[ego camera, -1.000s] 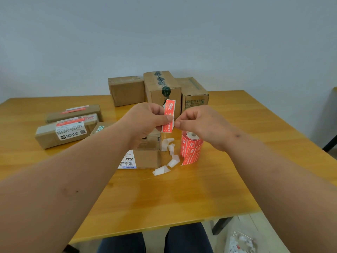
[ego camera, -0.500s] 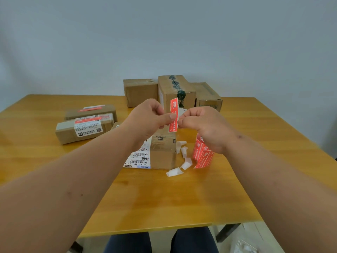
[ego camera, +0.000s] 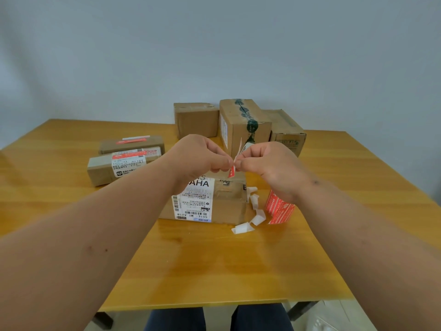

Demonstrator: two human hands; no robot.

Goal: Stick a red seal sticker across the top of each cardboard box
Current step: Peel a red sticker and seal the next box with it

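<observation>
With two far-left flat brown cardboard boxes [ego camera: 131, 144] sealed, your pinching fingers [ego camera: 223, 162] peel the red seal sticker [ego camera: 232, 172] for the near labelled cardboard box [ego camera: 229, 201].

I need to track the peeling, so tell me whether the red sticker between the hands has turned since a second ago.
Yes. The red sticker faced the camera flat before; now it is edge-on in front of the tall box behind it.

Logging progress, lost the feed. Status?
Left hand and right hand both pinch one red seal sticker, peeling its backing. Nearest box unsealed. Nothing in the way.
</observation>
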